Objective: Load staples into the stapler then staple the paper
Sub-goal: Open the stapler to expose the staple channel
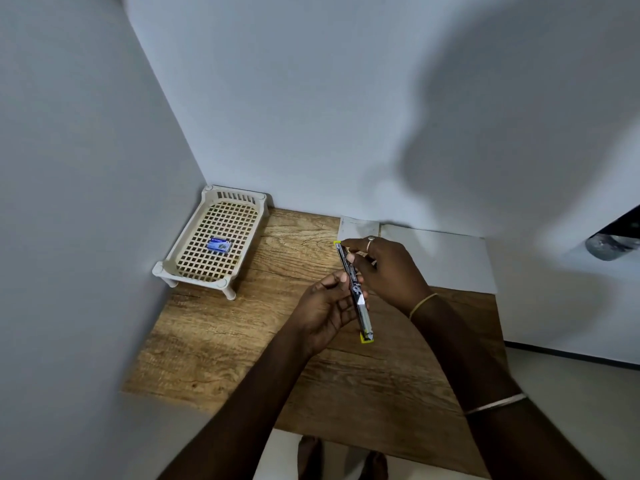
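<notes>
A slim metal stapler (360,306) with yellow ends is held above the wooden table (242,341), swung open into one long line. My left hand (325,313) grips its middle from the left. My right hand (384,268) pinches its far part from the right, a ring on one finger. White paper (450,258) lies at the table's back right against the wall, partly hidden by my right hand. A small blue staple box (219,244) rests in the cream lattice tray (194,261) at the back left.
Grey walls close in the table at the left and back. A dark rounded object (613,245) sticks in at the right edge. My feet (343,459) show on the floor below the table's front edge.
</notes>
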